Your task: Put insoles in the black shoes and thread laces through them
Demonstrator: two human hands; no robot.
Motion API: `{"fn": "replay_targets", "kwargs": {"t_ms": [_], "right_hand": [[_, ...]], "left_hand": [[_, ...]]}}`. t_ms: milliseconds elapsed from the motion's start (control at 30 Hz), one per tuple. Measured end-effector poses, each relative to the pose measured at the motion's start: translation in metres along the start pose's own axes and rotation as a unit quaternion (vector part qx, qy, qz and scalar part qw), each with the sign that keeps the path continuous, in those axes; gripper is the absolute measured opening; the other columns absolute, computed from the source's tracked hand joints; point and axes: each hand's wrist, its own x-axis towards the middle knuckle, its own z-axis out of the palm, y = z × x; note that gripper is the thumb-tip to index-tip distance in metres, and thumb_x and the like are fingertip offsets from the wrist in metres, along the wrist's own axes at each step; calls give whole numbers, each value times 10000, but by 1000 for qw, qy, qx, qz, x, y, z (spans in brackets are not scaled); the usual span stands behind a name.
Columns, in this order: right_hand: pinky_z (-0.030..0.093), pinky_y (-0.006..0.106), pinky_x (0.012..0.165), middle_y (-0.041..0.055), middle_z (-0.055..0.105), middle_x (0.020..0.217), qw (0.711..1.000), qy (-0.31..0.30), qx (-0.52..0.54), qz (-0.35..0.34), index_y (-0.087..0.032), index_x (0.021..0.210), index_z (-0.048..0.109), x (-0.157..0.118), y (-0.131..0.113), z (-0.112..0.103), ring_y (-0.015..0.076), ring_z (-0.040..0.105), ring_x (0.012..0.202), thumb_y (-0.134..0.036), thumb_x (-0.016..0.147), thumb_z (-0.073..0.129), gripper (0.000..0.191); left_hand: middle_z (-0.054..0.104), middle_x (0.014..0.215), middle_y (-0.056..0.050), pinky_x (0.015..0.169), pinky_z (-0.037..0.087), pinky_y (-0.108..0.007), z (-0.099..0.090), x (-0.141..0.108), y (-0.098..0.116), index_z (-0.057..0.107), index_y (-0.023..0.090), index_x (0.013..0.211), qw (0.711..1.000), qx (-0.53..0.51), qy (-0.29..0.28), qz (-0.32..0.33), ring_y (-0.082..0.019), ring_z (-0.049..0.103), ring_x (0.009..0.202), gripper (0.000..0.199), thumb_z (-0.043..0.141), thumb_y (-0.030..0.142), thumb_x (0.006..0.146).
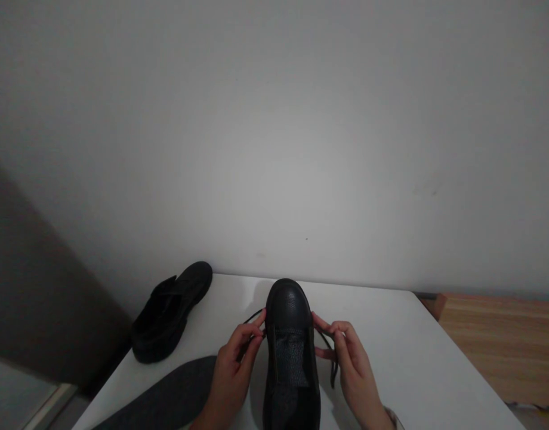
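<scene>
On our left, an open black shoe sits near the edge of the table. Our left hand pinches a thin lace; the laced shoe points away, mid-table; our right hand pinches lace opposite.

One shoe is seen between the left hand and right hand, and another shoe is set farther left on the table.
</scene>
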Motion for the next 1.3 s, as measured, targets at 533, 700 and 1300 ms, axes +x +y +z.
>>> {"fn": "replay_targets", "kwargs": {"t_ms": [533, 700, 1300], "right_hand": [[601, 474, 946, 132, 665, 1298, 994, -79, -56, -50, -262, 965, 556, -8, -9, -7, 306, 508, 1374, -492, 1035, 414, 278], [607, 475, 936, 139, 624, 1383, 989, -101, -95, -48, -259, 959, 548, -7, -14, -7, 306, 537, 1343, -485, 1042, 395, 286], [669, 397, 845, 132, 671, 1244, 979, -49, -176, -89, -235, 1027, 549, -8, -16, 2, 281, 644, 1209, -473, 1043, 379, 294]], "left_hand": [[708, 1310, -114, 984, 555, -408, -6, -4, 34, 705, 237, 867, 999, 32, 17, 3, -309, 645, 1235, 179, 641, 401, 898], [690, 1336, -116, 949, 565, -386, -6, -5, 42, 689, 235, 841, 999, 49, -10, 0, -308, 629, 1254, 145, 628, 353, 899], [697, 1322, -130, 792, 608, -315, 1, -1, 59, 706, 219, 842, 995, 96, -12, 1, -300, 668, 1200, 173, 591, 333, 900]]}}
